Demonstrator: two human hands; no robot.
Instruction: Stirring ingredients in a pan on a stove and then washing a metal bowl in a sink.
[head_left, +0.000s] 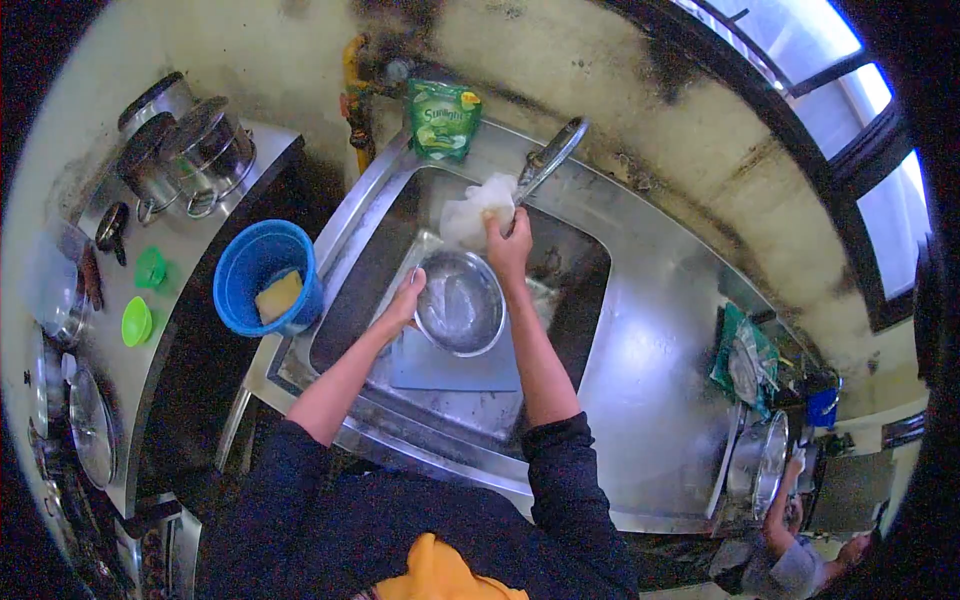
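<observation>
My left hand (406, 300) grips the left rim of a round metal bowl (460, 302), its shiny inside facing up, over the sink basin (577, 300). In my right hand (510, 244) is a bunched white cloth or net (480, 210), pinched just beyond the bowl's far rim. The end of the metal faucet (553, 156) comes down right beside this white bundle; I cannot tell whether water runs. Below the bowl, a flat blue-grey sheet (454, 367) lies over a metal tray (457, 409) in the basin.
A blue bucket (266, 277) with a yellowish sponge (279, 298) stands at the sink's left edge. A green Sunlight pouch (443, 120) is behind the basin. Lidded pots (210, 146) and green bowls (136, 322) occupy the left counter. At right are a large pot (757, 465) and another person (795, 559).
</observation>
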